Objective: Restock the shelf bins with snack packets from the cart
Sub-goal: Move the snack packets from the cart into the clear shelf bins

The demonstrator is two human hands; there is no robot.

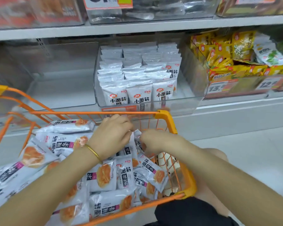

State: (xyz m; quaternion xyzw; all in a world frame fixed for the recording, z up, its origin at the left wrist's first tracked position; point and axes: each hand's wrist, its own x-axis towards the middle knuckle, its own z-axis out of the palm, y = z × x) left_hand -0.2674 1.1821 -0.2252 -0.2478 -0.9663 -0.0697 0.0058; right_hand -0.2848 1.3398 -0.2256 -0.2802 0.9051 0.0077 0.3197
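An orange wire cart (166, 118) in front of me holds several white snack packets (104, 175) with orange food pictures. My left hand (112, 136), a gold bangle on its wrist, and my right hand (153, 141) are both down in the cart's far right corner. Each grips white packets (135, 139) standing upright between them. Straight ahead, a clear shelf bin (186, 101) carries rows of the same white packets (137, 74) standing upright, with room at its right side.
A clear empty bin (60, 88) sits left of the filled one. To the right, a bin (235, 88) of yellow packets carries price tags. Another shelf (137, 26) with bins runs above. My knee and dark shorts (194, 212) are right of the cart on a pale floor.
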